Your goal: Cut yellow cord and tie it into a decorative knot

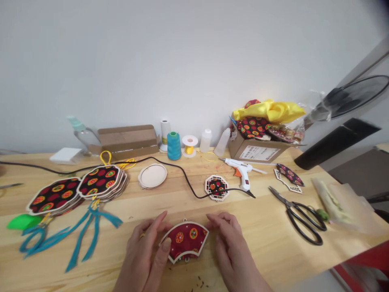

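Although the white label (258, 153) on the cardboard carton (235, 147) at the back right of the tabletop (264, 259) carries printed lines, they are too small to read. Dark lettering also runs along the front of the long brown box (130, 146), blurred past making out.

Near the front edge, a fan-shaped ornament (188, 239), dark red floral fabric in a pale frame, lies between the two hands. The left hand (147, 247) pinches its left end, thumb on the fabric face and fingers behind, the index pointing up beside it. At the opposite end, the right hand (227, 243) has its fingers bent loosely, the thumb apart from them; the index tip is just beside the upper right corner, and whether it touches I cannot tell. Beyond the ornament are an octagonal lattice frame (212, 183) and a white glue gun (240, 167); black-handled scissors (290, 209) lie well to the right.
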The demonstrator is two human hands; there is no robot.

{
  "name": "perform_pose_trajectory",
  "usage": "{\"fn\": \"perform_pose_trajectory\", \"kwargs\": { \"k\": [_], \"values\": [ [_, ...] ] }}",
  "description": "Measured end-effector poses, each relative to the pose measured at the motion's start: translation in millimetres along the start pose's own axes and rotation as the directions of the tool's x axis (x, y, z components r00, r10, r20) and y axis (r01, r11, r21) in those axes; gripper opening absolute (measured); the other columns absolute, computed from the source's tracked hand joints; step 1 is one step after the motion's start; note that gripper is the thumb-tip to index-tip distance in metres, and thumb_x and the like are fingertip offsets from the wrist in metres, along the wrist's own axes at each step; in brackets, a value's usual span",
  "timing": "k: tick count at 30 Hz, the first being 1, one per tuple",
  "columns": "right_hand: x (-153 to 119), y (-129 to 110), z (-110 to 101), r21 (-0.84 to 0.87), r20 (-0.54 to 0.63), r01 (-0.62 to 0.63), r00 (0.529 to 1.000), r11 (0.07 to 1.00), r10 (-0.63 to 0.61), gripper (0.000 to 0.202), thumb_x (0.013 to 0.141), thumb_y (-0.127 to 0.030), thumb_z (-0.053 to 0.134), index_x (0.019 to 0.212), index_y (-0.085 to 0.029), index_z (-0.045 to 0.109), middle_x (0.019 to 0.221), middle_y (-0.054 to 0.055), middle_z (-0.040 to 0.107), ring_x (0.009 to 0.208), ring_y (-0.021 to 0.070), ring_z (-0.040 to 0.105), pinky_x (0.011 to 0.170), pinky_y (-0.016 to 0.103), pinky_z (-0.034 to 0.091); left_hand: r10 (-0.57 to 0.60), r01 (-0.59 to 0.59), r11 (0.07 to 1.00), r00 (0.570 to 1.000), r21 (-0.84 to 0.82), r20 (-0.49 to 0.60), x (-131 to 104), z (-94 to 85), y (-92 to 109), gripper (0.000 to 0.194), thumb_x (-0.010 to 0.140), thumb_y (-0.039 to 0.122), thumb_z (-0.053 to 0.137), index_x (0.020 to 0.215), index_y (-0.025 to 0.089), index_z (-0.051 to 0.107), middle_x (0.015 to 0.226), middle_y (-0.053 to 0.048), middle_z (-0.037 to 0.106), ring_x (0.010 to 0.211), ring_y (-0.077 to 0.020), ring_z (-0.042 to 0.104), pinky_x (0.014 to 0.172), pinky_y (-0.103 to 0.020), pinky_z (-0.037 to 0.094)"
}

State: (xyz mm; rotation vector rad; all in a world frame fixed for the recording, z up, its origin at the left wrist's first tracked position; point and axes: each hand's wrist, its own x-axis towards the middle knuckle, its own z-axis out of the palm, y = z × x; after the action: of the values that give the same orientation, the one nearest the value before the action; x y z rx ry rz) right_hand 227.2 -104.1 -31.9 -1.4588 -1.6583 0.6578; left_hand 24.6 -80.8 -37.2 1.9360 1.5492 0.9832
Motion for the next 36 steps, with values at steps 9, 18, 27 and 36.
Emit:
{"fn": "perform_pose_trajectory", "kwargs": {
  "k": [9,18,27,36],
  "values": [
    [11.3,-8.1,-18.8,-0.027,-0.011,0.17,0.985,0.985,-0.17,0.028,0.082,-0.008,0.043,0.106,-0.021,0.051,0.09,0.008,0.057,0.09,0.02,0.051,0.078,0.034,0.048,0.144,-0.145,0.981,0.989,0.129,0.02,4.0,-8.0,-16.7,0.042,0.085,0.027,0.045,0.127,0.028,0.039,0.12,-0.006,0.053,0.113,-0.023,0.047,0.089,-0.04,0.047],
    [9.4,-16.0,-38.6,-0.075,-0.091,0.105,0.99,0.992,-0.112,0.014,0.084,-0.013,0.05,0.071,-0.019,0.051,0.069,0.003,0.051,0.072,0.017,0.049,0.064,0.03,0.042,0.07,-0.069,0.997,0.994,0.023,-0.084,3.5,-13.7,8.6,0.035,0.088,0.026,0.042,0.122,0.025,0.045,0.129,-0.007,0.043,0.122,-0.0223,0.037,0.102,-0.043,0.031],
    [-0.1,-12.3,-22.1,-0.069,0.013,0.048,0.999,0.996,-0.048,0.016,0.085,-0.019,0.048,0.071,-0.02,0.055,0.069,0.004,0.052,0.074,0.0181,0.05,0.064,0.031,0.044,0.063,-0.064,0.998,0.995,-0.009,-0.082,3.8,-15.3,13.7,0.034,0.088,0.025,0.043,0.121,0.023,0.046,0.127,-0.007,0.045,0.12,-0.0216,0.039,0.103,-0.042,0.03],
    [-4.4,-10.9,-17.9,-0.038,0.02,0.011,1.0,0.999,-0.011,0.015,0.085,-0.018,0.049,0.071,-0.019,0.054,0.071,0.004,0.051,0.073,0.0171,0.049,0.063,0.03,0.043,0.081,-0.083,0.996,0.993,-0.02,-0.084,4.1,-14.6,15.0,0.032,0.087,0.022,0.045,0.119,0.023,0.049,0.124,-0.007,0.047,0.119,-0.0212,0.041,0.102,-0.041,0.031]
  ]
}}
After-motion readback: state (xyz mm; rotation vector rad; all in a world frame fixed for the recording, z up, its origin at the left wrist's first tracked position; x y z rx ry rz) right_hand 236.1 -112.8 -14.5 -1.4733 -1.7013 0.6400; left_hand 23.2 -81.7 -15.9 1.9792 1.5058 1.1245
